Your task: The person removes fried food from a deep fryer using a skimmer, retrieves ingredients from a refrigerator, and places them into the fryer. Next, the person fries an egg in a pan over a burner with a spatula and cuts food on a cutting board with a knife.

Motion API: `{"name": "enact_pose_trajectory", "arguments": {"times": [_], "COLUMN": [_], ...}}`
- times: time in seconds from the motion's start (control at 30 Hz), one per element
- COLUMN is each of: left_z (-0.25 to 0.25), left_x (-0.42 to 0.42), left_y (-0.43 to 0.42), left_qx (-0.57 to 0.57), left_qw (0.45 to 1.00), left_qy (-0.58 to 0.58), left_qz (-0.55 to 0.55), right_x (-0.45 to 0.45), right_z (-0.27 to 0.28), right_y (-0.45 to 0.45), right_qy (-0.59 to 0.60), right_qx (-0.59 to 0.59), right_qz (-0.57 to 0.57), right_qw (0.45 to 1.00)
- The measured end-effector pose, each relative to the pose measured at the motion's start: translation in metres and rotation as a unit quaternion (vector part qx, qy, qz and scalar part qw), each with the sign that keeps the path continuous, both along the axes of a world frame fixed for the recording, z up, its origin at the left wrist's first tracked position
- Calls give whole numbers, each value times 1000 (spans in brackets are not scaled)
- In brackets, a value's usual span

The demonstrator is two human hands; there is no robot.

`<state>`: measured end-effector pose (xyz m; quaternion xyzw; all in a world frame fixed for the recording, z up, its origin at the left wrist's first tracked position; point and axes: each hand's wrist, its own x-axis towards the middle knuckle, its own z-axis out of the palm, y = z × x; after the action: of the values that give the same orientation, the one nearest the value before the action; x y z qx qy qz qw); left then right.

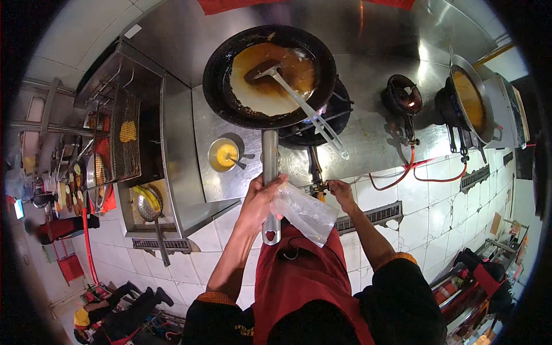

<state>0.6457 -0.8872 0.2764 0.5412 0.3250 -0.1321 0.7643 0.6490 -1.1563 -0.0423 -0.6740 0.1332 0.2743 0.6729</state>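
Note:
My left hand (261,198) is closed round the metal handle (270,155) of a large black wok (214,86), with a clear plastic bag (307,215) held against it. Brown liquid (247,69) lies in the wok, and a metal spatula (296,100) rests in it, its handle hanging over the rim. The wok is tilted beside a black gas burner (336,112). My right hand (342,194) has its fingers closed on the burner's valve knob (323,186) at the counter's front edge.
A metal bowl (214,152) of yellow liquid stands left of the wok handle. Further right are a small burner (404,95) and a pan (489,123) of oil. Fryer baskets (123,144) and a skimmer (149,210) are at left. Other people (138,310) are at the edges.

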Motion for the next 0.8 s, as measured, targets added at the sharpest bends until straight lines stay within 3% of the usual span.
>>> {"name": "enact_pose_trajectory", "arguments": {"times": [0.47, 0.8], "left_z": [-9, -11], "left_x": [-2, -1], "left_y": [-1, -6], "left_qx": [-28, -4], "left_qw": [999, 1000], "left_qy": [-22, -15], "left_qz": [-18, -18], "right_x": [0, 3], "right_z": [5, 5], "right_y": [4, 2], "right_qy": [-16, -6], "right_qx": [66, -4], "right_qz": [-34, 10], "right_qw": [997, 1000]}}
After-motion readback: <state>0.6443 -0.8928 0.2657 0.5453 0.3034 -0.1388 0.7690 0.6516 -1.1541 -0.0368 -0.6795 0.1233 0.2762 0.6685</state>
